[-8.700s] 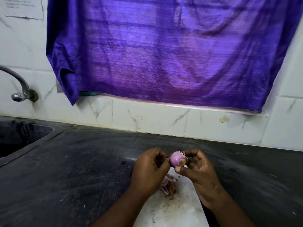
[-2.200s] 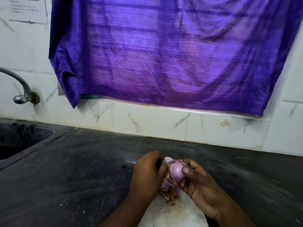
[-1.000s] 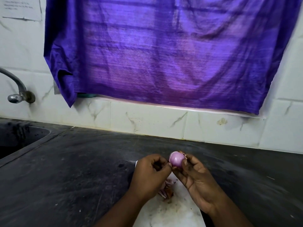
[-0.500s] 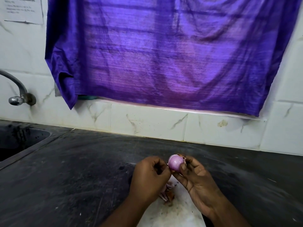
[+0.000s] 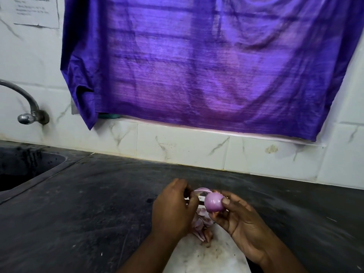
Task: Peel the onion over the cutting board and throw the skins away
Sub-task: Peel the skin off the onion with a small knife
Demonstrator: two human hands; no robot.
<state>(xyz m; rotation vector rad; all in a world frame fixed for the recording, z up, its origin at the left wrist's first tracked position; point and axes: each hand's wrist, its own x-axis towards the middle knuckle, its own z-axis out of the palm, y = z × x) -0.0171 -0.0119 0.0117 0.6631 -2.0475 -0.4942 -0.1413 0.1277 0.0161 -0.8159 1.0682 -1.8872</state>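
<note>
A small purple onion [image 5: 214, 202], smooth and mostly bare of skin, is held in the fingertips of my right hand [image 5: 239, 223] above the white cutting board [image 5: 206, 257]. My left hand [image 5: 173, 209] pinches a curved strip of pale purple skin [image 5: 201, 191] just left of the onion; whether the strip still hangs on the onion I cannot tell. A pile of peeled skins [image 5: 201, 226] lies on the board below both hands, partly hidden by my left hand.
The board rests on a dark stone counter [image 5: 88, 213]. A sink [image 5: 23, 168] with a metal tap [image 5: 27, 107] is at the far left. A purple cloth [image 5: 206, 62] hangs over the tiled wall behind.
My hands have drawn slightly apart. A strip of skin now shows in my left hand's fingers beside the onion. The onion has been turned a little in my right hand.
</note>
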